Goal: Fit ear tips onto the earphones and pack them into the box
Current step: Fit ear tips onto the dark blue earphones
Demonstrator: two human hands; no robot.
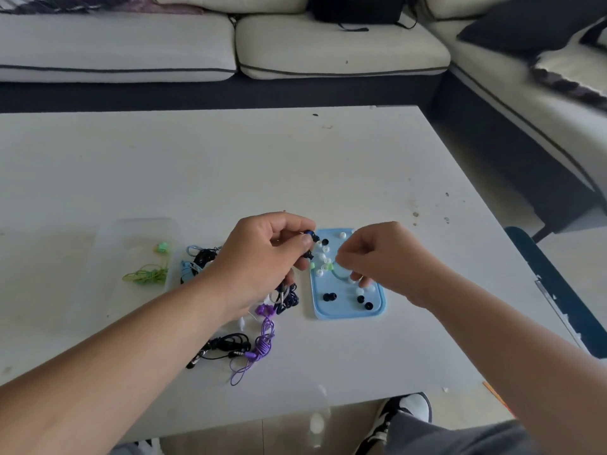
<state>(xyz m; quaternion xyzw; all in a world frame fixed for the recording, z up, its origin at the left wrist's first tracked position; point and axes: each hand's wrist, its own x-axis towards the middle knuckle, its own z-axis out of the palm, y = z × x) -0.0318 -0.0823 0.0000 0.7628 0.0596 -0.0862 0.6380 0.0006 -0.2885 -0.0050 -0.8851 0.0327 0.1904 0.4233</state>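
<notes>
Left hand (269,254) pinches dark blue earphones (310,239) just left of the blue tray (348,311); right hand (377,257), fingers curled over the tray's ear tips (328,297), grip unclear.

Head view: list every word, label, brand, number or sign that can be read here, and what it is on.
None can be read.
Blue tray: no print shows on it.
Clear box: no label shows.
Earphones in the left hand and the earphones lying on the table: any marking is too small to tell.
Shoe below the table edge: no legible brand.
</notes>
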